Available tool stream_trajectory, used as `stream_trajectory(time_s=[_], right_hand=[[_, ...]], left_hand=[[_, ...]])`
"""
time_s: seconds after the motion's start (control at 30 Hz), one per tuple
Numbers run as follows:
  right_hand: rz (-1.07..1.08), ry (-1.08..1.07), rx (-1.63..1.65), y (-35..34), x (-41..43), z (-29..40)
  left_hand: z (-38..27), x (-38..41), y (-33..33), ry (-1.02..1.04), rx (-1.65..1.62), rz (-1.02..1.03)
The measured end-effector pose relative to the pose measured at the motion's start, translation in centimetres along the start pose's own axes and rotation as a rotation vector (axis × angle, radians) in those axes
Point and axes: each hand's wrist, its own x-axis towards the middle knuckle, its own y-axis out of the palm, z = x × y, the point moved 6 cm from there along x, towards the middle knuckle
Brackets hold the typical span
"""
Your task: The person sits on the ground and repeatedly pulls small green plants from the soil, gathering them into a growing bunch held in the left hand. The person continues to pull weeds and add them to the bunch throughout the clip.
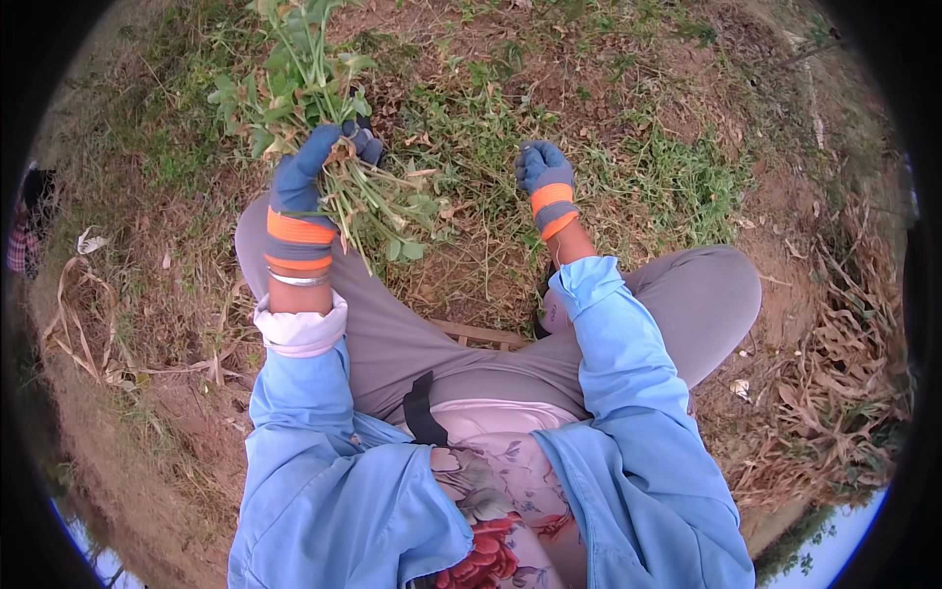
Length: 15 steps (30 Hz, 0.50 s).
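Observation:
A blue and grey work glove with orange bands covers my left hand (320,166), which is shut around a bunch of green leafy plants (294,96). Leaves spread above the fist, and stems hang down to its right over my left knee. My right hand (543,168), in a matching glove, is raised over the weedy ground in front of my right shin. Its fingers are curled; whether something small is between them cannot be told. Low green weeds (478,147) and cut or dry stalks cover the soil between and beyond both hands.
I sit low, knees spread, with a wooden slatted edge (478,335) beneath me. Dry husks and leaves (846,368) lie heaped at the right. A dry curled stalk (81,324) lies at the left. At the far left rim, part of a person in checked cloth (22,243) shows.

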Motion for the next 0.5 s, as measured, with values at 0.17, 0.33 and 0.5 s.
stream_trajectory(time_s=[0.17, 0.33, 0.5], right_hand=[[0.107, -0.084, -0.861, -1.4, 4.5, -11.2], [0.017, -0.076, -1.066, 0.5, 4.6, -11.1], [0.182, 0.022, -1.022, 0.5, 5.2, -13.8]], left_hand=[[1.1, 0.8, 0.7, 0.138, 0.403, -0.017], [2.7, 1.8, -2.2, 0.168, 0.353, -0.024], [3.8, 2.9, -1.8, 0.117, 0.334, -0.131]])
